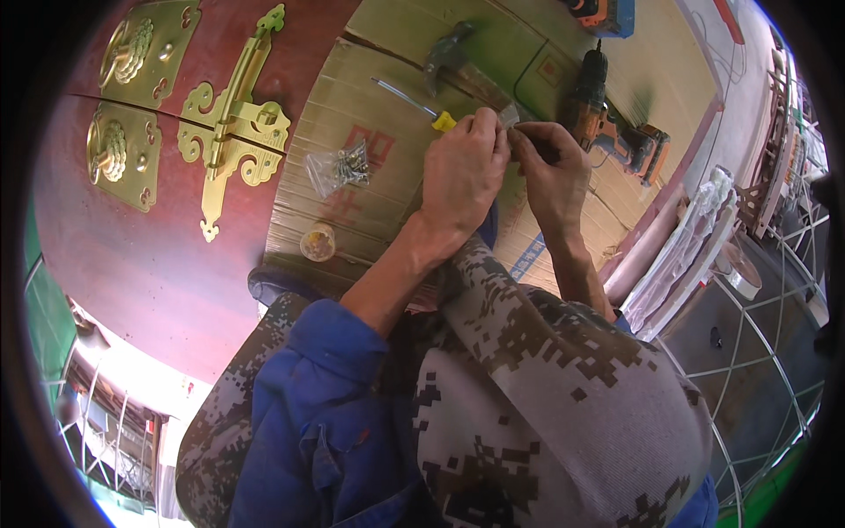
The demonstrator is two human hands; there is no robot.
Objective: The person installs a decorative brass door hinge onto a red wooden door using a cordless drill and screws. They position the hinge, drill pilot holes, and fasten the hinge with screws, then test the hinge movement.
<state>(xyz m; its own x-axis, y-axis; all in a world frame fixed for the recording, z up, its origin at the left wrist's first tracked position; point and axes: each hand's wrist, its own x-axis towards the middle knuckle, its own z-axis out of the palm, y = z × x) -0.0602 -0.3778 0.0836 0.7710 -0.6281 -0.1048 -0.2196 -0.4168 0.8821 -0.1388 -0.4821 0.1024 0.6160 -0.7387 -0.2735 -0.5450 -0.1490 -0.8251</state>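
My left hand (462,172) and my right hand (556,172) meet in front of me above the cardboard, fingertips pinched close together. A small pale bit shows between them, too small to name. Just beyond my left hand lies a screwdriver (443,121) with a yellow handle and a thin shaft. Past it rests a claw hammer (447,55), its handle running toward my fingers. To the left, a clear plastic bag of screws (350,165) lies spread on the cardboard. Nearer my left forearm stands a small round tub (318,242) with yellowish contents.
A red panel (167,264) at left carries a brass latch (227,132) and two brass handle plates (180,40) (145,180). At right lie a cordless drill (591,114) and, farther off, another power tool (612,16). Flattened cardboard (387,211) lies beneath. Plastic-wrapped lengths (682,251) and tape (742,275) sit farther right.
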